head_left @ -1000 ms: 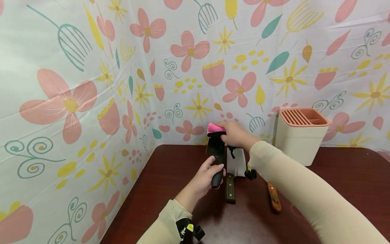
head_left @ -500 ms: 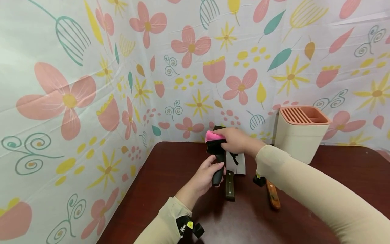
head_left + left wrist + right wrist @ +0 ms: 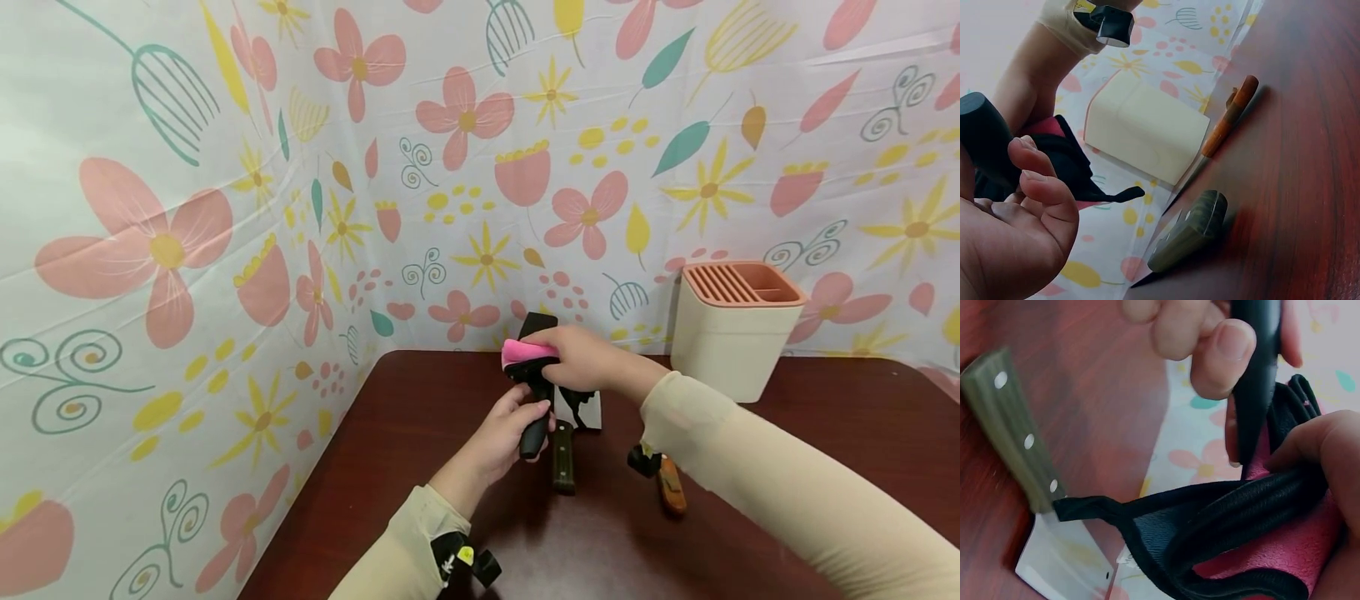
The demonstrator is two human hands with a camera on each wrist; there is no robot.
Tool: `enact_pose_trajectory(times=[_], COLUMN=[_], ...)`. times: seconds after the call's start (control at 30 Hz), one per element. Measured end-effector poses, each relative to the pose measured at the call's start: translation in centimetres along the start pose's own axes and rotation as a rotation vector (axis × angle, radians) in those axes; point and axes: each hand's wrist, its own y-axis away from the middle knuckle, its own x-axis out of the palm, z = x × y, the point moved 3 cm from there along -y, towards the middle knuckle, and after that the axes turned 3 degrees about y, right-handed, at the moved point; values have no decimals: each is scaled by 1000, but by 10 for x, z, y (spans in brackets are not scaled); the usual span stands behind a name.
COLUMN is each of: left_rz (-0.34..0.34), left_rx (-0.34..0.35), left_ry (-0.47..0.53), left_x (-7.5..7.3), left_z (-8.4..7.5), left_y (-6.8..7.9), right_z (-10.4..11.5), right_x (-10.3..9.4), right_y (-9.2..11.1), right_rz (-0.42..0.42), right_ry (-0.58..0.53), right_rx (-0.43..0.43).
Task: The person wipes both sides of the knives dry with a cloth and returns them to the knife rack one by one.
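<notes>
My left hand (image 3: 504, 429) grips the black handle (image 3: 534, 437) of a knife with a broad dark blade (image 3: 538, 323), held upright above the table. With my right hand (image 3: 588, 357) I pinch a folded pink cloth (image 3: 523, 352) with black edging around that blade, low down near the handle. The blade's top end sticks up past the cloth, and its middle is hidden. In the right wrist view the cloth's black trim (image 3: 1229, 506) hangs in a loop over a cleaver (image 3: 1063, 556). This cleaver lies on the table and has a dark green riveted handle (image 3: 1007, 419).
A cream knife holder (image 3: 735, 350) with a slotted orange top stands at the back right. A knife with an orange-brown wooden handle (image 3: 672, 492) lies on the dark red table (image 3: 420, 467), partly under my right forearm. Floral sheeting (image 3: 465, 208) hangs behind the table and along its left.
My right hand has slid the cloth down the blade toward the handle, so the blade's top end now shows above it. My left hand keeps its grip almost in place.
</notes>
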Motion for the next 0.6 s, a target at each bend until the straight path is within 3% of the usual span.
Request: enact_pose_trajectory(times=[0.3, 0.6], left_rz=[11, -12], left_rx=[3, 16], left_ry=[10, 8], left_x=[0, 4], left_z=[1, -4], left_y=[3, 4], right_z=[8, 15], right_x=[-4, -12], right_y=[8, 14], right_rz=[54, 46], right_ry=[-75, -100], right_rx=[2, -34])
